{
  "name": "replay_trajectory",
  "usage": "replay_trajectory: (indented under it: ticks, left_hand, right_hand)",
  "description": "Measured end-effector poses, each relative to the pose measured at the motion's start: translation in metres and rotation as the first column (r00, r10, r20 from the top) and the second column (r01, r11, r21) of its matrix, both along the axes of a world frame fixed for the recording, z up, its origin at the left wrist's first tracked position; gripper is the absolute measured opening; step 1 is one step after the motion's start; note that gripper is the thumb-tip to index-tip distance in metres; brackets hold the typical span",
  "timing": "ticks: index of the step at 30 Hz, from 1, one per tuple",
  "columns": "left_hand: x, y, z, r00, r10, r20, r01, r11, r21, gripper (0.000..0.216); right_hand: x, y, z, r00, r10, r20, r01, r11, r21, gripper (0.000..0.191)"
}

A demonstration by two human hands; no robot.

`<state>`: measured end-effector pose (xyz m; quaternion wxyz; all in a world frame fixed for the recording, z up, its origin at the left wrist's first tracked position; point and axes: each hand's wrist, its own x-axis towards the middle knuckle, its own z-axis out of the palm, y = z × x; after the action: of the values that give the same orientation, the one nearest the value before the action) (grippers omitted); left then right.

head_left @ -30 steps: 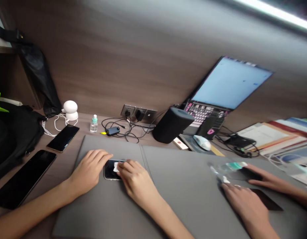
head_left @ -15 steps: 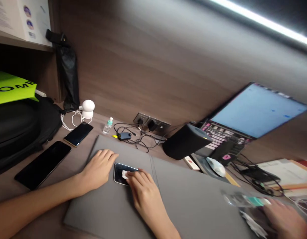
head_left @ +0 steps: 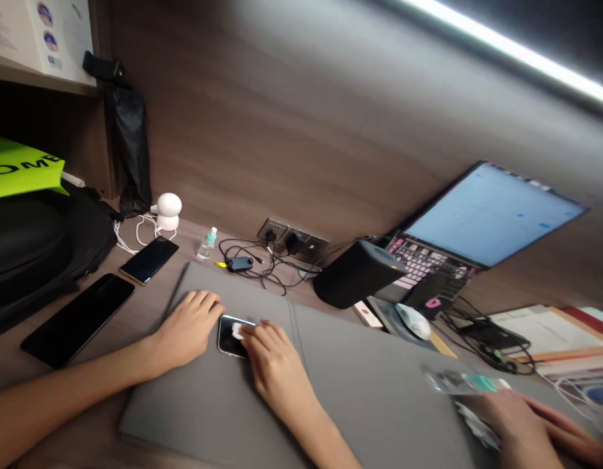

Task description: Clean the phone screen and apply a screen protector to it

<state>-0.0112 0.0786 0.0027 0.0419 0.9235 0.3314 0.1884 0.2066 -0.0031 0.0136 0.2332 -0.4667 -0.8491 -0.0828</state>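
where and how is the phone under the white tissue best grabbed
Probably by its long edges near the left end, from the left: the phone lies flat on the grey mat, and the right hand, pinching the white tissue, overlaps its right end.

We look to be in an office or study: our bench [head_left: 150, 301] carries a laptop [head_left: 497, 215], mouse [head_left: 413, 321] and papers [head_left: 540, 329], with sockets [head_left: 315, 246] and a strip light [head_left: 516, 53] above.

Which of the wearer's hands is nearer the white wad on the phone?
Right. The right hand holds the white wad on the phone; the left hand lies on the gray mat, left of the wad.
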Motion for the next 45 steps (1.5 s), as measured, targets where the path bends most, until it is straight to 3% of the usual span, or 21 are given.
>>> replay_trajectory:
  ticks: [4, 7, 14, 17, 25, 32, 38, 45]
  left_hand:
    - [0.002, 0.000, 0.002, 1.000, -0.012, 0.001, 0.012, 1.000, -0.010, 0.044]
    - [0.004, 0.001, 0.003, 1.000, -0.006, 0.013, 0.007, 1.000, -0.029, 0.043]
    - [0.004, 0.006, 0.005, 1.000, -0.024, -0.009, 0.023, 0.999, -0.038, 0.041]
    - [0.002, 0.013, 0.003, 0.999, -0.035, -0.010, 0.036, 0.999, 0.018, 0.042]
    - [0.003, 0.018, 0.005, 0.997, -0.053, -0.055, 0.057, 0.996, 0.076, 0.041]
    - [0.001, 0.015, 0.012, 0.994, -0.024, -0.106, 0.027, 0.999, 0.033, 0.045]
    - [-0.004, 0.012, 0.019, 0.998, 0.056, -0.021, -0.057, 0.998, -0.012, 0.042]
    - [-0.016, -0.009, 0.048, 0.930, 0.338, 0.143, -0.340, 0.940, -0.007, 0.033]
  right_hand:
    - [0.026, -0.011, -0.006, 0.993, -0.121, 0.006, 0.121, 0.993, -0.003, 0.021]
    - [0.025, -0.011, -0.008, 0.987, -0.159, 0.013, 0.159, 0.987, 0.023, 0.023]
    - [-0.018, 0.012, 0.010, 0.996, -0.007, 0.090, 0.016, 0.995, -0.098, 0.026]
    - [-0.021, 0.023, 0.016, 0.992, 0.037, 0.121, -0.023, 0.993, -0.116, 0.025]
    - [0.035, 0.039, 0.019, 0.971, 0.183, 0.156, -0.178, 0.983, -0.049, 0.036]
    - [0.065, 0.028, 0.021, 0.994, 0.103, 0.043, -0.099, 0.991, -0.092, 0.032]
    - [0.053, 0.027, 0.014, 0.997, 0.060, 0.042, -0.059, 0.998, -0.020, 0.023]
    - [0.058, 0.029, 0.014, 0.994, 0.105, -0.040, -0.109, 0.989, -0.097, 0.009]
